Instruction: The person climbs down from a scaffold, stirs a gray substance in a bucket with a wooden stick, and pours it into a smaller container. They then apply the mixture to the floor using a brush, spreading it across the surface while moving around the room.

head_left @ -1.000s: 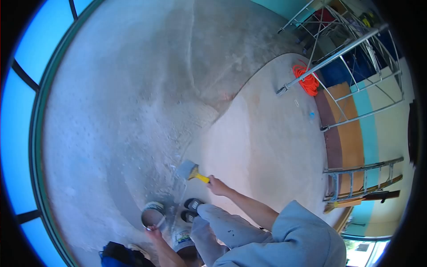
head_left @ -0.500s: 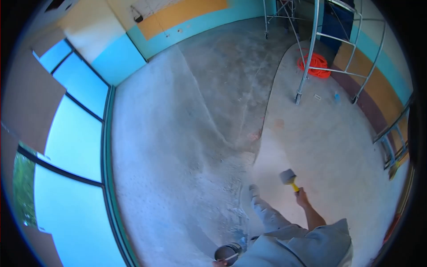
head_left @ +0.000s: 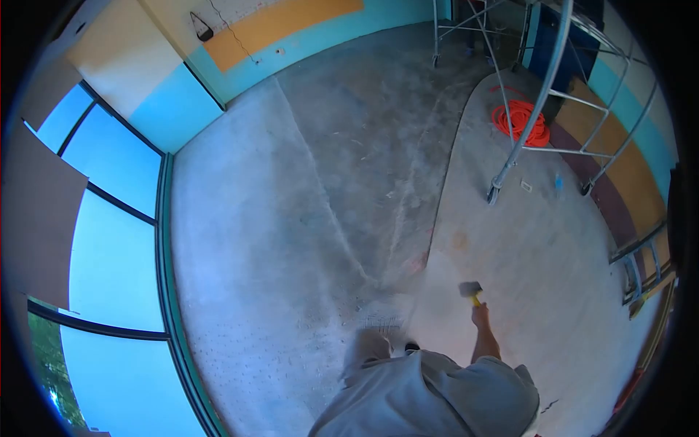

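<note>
My right hand (head_left: 480,316) is closed around the yellow handle of a scraper (head_left: 472,290) with a wide grey blade. The blade points forward, over the pale floor (head_left: 553,306) just ahead of my body. A grey garment covers my torso, and below it one trouser leg and a dark shoe tip (head_left: 412,347) show. My left hand is out of the frame.
Ahead on the right stands a wheeled metal scaffold (head_left: 539,116) beside a coiled orange hose (head_left: 521,124). Behind it, a person's legs show partly. A darker floor area (head_left: 371,138) meets the pale floor along a curved edge. Windows (head_left: 113,247) line the left.
My body has moved forward and left, and one leg has stepped. The scraper stays in my right hand, its blade turned slightly. My left hand and the bucket by it have left the view.
</note>
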A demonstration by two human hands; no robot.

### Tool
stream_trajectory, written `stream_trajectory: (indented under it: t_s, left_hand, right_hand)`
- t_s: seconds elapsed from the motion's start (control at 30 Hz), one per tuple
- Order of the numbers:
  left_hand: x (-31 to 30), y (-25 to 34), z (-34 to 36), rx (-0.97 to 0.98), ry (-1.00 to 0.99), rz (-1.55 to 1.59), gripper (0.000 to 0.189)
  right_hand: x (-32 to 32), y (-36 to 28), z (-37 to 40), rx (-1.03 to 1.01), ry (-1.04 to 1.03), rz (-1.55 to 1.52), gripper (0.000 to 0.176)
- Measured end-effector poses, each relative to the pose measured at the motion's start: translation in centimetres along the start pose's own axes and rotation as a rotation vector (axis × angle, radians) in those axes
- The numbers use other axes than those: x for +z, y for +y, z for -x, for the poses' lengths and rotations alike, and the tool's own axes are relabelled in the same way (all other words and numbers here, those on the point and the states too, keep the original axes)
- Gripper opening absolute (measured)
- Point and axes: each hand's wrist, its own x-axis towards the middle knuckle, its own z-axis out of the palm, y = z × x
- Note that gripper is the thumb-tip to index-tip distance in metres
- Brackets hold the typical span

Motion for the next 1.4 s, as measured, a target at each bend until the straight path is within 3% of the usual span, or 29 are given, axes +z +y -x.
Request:
stream_trajectory:
  t_s: [0.1, 0.2, 0.3, 0.57, 0.8, 0.97, 1.03, 1.1, 1.23, 1.37, 1.4]
  left_hand:
    - [1.3, 6.3, -3.1, 0.047, 0.006, -0.460, 0.019]
    - [1.7, 12.9, -7.9, 0.084, -0.024, -0.835, 0.021]
    - [0.8, 20.4, -12.9, 0.105, -0.047, -1.009, 0.022]
    - [-0.5, 44.0, -26.2, 0.143, -0.047, -1.065, 0.027]
    - [5.6, 66.3, -39.5, 0.182, -0.003, -1.074, 0.031]
    - [11.4, 81.9, -46.5, 0.128, 0.120, -1.249, 0.034]
    - [12.8, 89.7, -45.3, 0.167, 0.036, -1.135, 0.033]
    - [13.7, 96.8, -46.6, 0.481, -0.084, -1.293, 0.033]
    - [16.7, 111.3, -53.5, 0.423, -0.283, -1.214, 0.029]
    - [20.5, 123.2, -61.3, 0.374, -0.335, -1.248, 0.030]
    - [21.6, 126.9, -63.4, 0.376, -0.330, -1.260, 0.030]
  right_hand:
    - [3.9, -9.8, -8.5, -0.089, 0.068, -0.035, 0.037]
    - [4.0, -22.1, -13.7, -0.008, -0.094, -0.287, 0.036]
    - [6.4, -32.5, -18.1, 0.070, -0.026, -0.447, 0.033]
    - [9.2, -54.8, -26.0, 0.161, -0.055, -0.499, 0.037]
    - [15.8, -70.6, -39.2, 0.325, -0.071, -0.665, 0.033]
    - [17.0, -89.0, -49.0, 0.336, -0.038, -0.592, 0.030]
    - [15.9, -97.7, -53.8, 0.294, -0.067, -0.597, 0.028]
    - [15.1, -104.8, -59.4, 0.208, -0.148, -0.606, 0.029]
    - [16.7, -113.8, -69.3, 0.070, -0.147, -0.799, 0.029]
    - [17.1, -124.1, -73.4, 0.136, 0.055, -0.841, 0.020]
    - [17.6, -126.7, -75.5, 0.235, 0.065, -0.852, 0.021]
